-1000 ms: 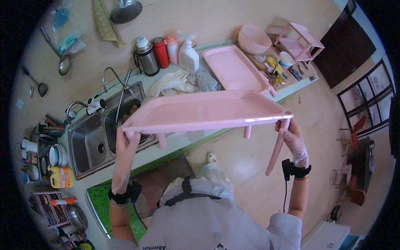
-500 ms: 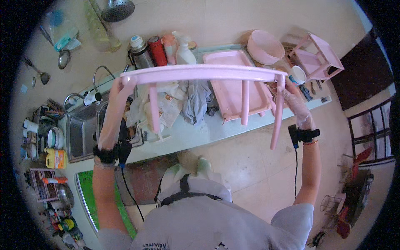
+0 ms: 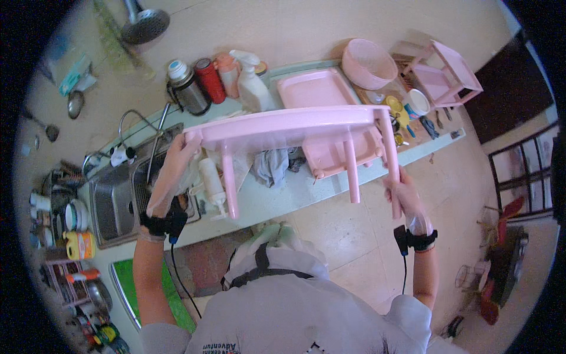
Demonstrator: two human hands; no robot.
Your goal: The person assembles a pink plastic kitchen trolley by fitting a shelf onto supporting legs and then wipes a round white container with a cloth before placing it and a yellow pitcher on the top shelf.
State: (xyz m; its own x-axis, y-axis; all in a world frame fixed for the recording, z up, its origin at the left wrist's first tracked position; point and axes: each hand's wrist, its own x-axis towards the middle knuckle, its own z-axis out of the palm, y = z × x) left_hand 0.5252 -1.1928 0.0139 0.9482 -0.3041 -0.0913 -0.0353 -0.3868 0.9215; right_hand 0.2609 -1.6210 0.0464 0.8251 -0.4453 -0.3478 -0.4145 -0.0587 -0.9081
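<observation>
A pink plastic shelf tier [image 3: 283, 127] with several tubular legs is held up in front of me, over the counter's near edge, its legs pointing down toward me. My left hand [image 3: 174, 168], in a clear plastic glove, is closed around its left end. Lower down on the other side, my gloved right hand [image 3: 407, 193] grips the long right-hand leg. Behind the tier, a second pink tray-like tier [image 3: 315, 88] lies on the counter, partly covered from view. A grey cloth [image 3: 272, 168] and a white bottle [image 3: 211, 180] show beneath the held piece.
A double sink [image 3: 112, 203] with a bent tap is at the left. Along the wall stand a steel flask [image 3: 190, 91], a red flask [image 3: 210, 81] and a white spray bottle [image 3: 252, 82]. Rightward are a pink basket [image 3: 368, 64], a white tub [image 3: 417, 103] and a pink rack [image 3: 445, 76].
My right hand has moved down from the tier's right corner onto its leg. The tier has tilted and come slightly nearer, with my left hand still on its left end.
</observation>
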